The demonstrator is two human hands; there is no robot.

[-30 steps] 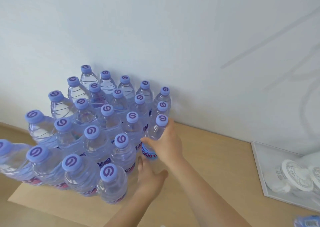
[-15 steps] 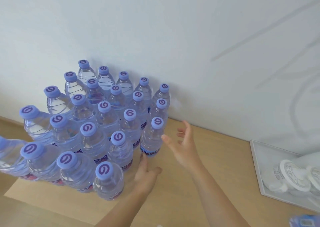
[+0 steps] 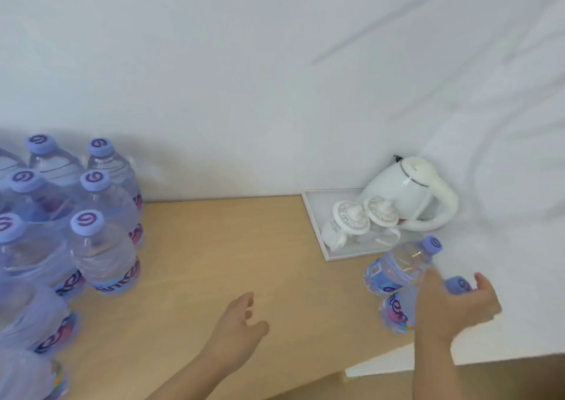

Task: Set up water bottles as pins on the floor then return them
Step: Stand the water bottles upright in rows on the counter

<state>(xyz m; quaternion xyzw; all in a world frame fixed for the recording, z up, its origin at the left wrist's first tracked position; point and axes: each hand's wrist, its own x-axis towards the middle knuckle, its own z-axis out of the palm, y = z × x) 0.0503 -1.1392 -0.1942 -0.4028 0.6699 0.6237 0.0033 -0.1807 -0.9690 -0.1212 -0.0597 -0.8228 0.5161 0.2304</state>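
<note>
Two bottles (image 3: 394, 274) at the right hand (image 3: 455, 308) — label print blurred, unreadable.

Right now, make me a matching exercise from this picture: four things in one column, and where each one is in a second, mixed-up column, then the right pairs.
Things
1. kettle
2. bottle group
3. left hand
4. right hand

Places
A. far left of the wooden top
B. open above the bare middle of the top
C. back right corner, against the wall, behind the lidded cups on the tray
D. at two loose bottles near the right edge

Pairs: 1-C, 2-A, 3-B, 4-D
</note>
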